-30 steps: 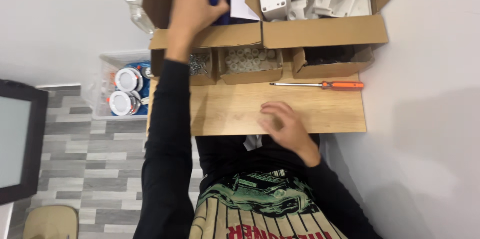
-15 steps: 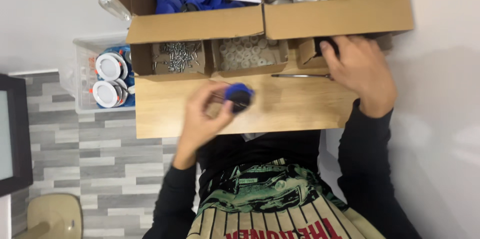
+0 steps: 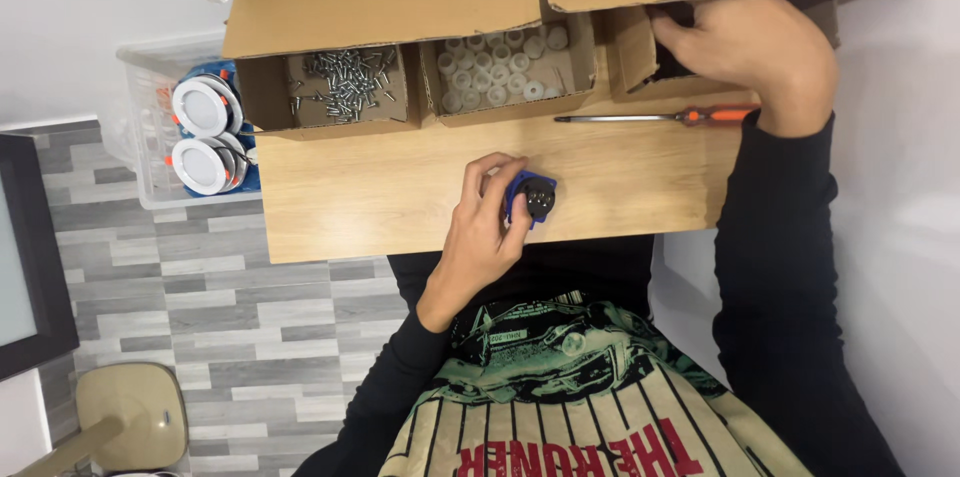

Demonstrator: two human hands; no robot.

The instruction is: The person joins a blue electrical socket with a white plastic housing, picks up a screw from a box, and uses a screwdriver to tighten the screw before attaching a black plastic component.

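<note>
Your left hand (image 3: 480,227) is closed around a small blue plug part (image 3: 532,199), fingers curled over its near side and thumb behind it, with the piece resting on the wooden tabletop (image 3: 380,197) close to its near edge. The part is moulded blue plastic with a roughly square flange and a round black face set into it; a few small pale contacts show in that face, though their number is too small to tell. Its surface looks smooth and matt. Beyond your grip stand three small open cardboard boxes in a row: the box of screws (image 3: 345,87) holds loose, shiny metal screws in a heap, the box of white rings (image 3: 505,62) holds small round white plastic pieces, and your right hand (image 3: 750,52) reaches into the third small box (image 3: 640,62), fingers bent inside its dark interior; whether they grasp anything there cannot be told. Just on your side of those boxes, to the right of your grip, a screwdriver (image 3: 650,117) lies flat, slim steel shaft and orange handle, the handle end close under your right wrist. Farther off, a large cardboard carton (image 3: 390,7) shows more blue plastic parts. Left of the table, a clear plastic tub (image 3: 150,137) holds round white fittings.
</note>
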